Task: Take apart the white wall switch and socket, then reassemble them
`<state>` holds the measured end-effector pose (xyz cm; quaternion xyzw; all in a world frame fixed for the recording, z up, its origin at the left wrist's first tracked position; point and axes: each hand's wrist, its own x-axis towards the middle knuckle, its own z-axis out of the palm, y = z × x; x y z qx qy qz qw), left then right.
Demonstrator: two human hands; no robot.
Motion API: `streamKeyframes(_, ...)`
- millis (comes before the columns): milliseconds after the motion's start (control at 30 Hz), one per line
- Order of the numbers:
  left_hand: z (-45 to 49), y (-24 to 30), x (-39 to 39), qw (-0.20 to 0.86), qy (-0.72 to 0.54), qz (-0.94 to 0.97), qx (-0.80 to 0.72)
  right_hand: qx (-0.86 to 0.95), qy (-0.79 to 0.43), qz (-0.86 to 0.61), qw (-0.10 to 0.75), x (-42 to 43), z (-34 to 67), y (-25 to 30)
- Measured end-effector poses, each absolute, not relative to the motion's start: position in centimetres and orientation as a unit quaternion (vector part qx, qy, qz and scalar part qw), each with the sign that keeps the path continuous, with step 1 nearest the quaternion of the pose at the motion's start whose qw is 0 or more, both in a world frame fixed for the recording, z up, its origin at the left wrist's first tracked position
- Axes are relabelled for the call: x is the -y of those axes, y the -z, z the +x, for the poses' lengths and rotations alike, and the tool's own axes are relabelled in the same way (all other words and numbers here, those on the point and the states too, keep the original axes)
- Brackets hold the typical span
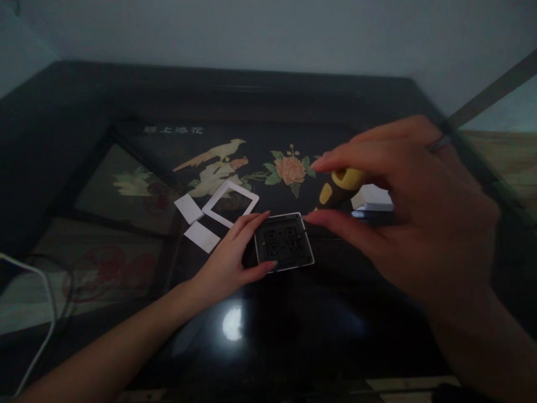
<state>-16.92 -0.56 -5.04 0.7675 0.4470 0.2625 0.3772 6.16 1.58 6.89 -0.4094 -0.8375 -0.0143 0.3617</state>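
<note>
Here's the left hand, gripping the square panel by its left side, fingers along the top edge, thumb at the bottom edge. The panel sits out in front of the person, its dark, recessed face up, with a thin white border all round.

And over on the panel's right, the right hand looms large and a little blurred, a ring on one finger, thumb and forefinger spread well apart. The thumb tip shows right by the panel's upper right corner; whether it touches, I can't tell. In that gap shows a yellow-and-black handle, up and to the right of the panel; whether the hand grips it or it lies behind, I can't tell.

Farther right of the panel, a white block peeks out, partly hidden by the hand. Up and left of the panel, a white frame lies at an angle, and left of the panel rest two white plates, the upper plate beside the frame's corner, the lower plate just below it. Beyond the panel, a bird and a flower decorate the glossy black table.
</note>
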Motion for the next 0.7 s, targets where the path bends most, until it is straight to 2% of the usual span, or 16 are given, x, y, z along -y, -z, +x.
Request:
streamKeyframes(67,-16.9,5.1,0.6,0.373,-0.262,0.771,-0.445,0.835,0.04,-0.41,0.365,-1.7,6.1,-6.7)
streamKeyframes(167,-17.0,5.2,0.6,0.37,-0.262,0.772,-0.445,0.855,-0.064,-0.372,0.357,-1.6,6.5,-7.0)
streamKeyframes(233,-17.0,5.2,0.5,0.369,-0.263,0.773,-0.444,0.859,-0.092,-0.369,0.343,-1.5,6.6,-7.3)
streamKeyframes(433,-16.9,5.4,0.4,0.364,-0.27,0.775,-0.44,0.82,0.079,-0.448,0.347,-1.0,5.6,-7.1)
streamKeyframes(500,-16.9,5.3,0.4,0.367,-0.268,0.774,-0.441,0.823,0.07,-0.445,0.345,-1.0,5.8,-7.1)
streamKeyframes(633,-16.9,5.3,0.5,0.371,-0.269,0.772,-0.44,0.857,-0.026,-0.409,0.313,-0.8,6.5,-7.6)
streamKeyframes(700,-16.9,5.3,0.5,0.367,-0.27,0.775,-0.439,0.856,-0.012,-0.423,0.296,-0.7,6.4,-7.7)
